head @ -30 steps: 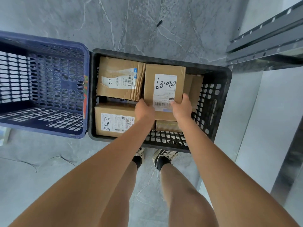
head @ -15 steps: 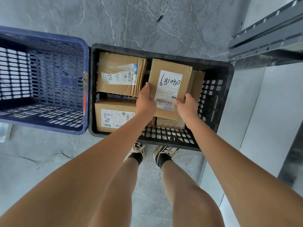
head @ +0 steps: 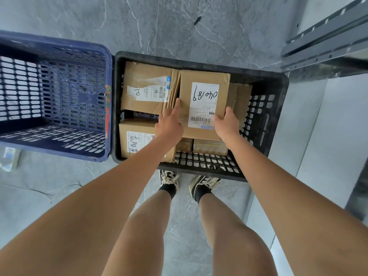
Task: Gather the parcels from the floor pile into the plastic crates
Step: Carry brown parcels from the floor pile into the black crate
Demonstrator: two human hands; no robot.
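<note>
A brown cardboard parcel (head: 205, 78) with a white label marked in black pen lies on top of other parcels in the black plastic crate (head: 199, 61). My left hand (head: 169, 124) holds its near left side, one digit stretched along the edge. My right hand (head: 227, 124) grips its near right corner, thumb on top. A larger taped parcel (head: 147, 84) fills the crate's far left and another labelled parcel (head: 133, 140) its near left. Smaller boxes (head: 210, 146) show beneath the held parcel. The blue crate (head: 59, 46) on the left holds nothing.
Both crates stand side by side, touching, on a grey marble floor. A grey metal rack (head: 328, 34) runs along the upper right. A small packet (head: 9, 158) lies on the floor by the blue crate's near left. My feet (head: 189, 182) stand just before the black crate.
The labelled parcel has straightened and settled lower onto the stack. My left hand slid along its left side and my right hand shifted to its right corner.
</note>
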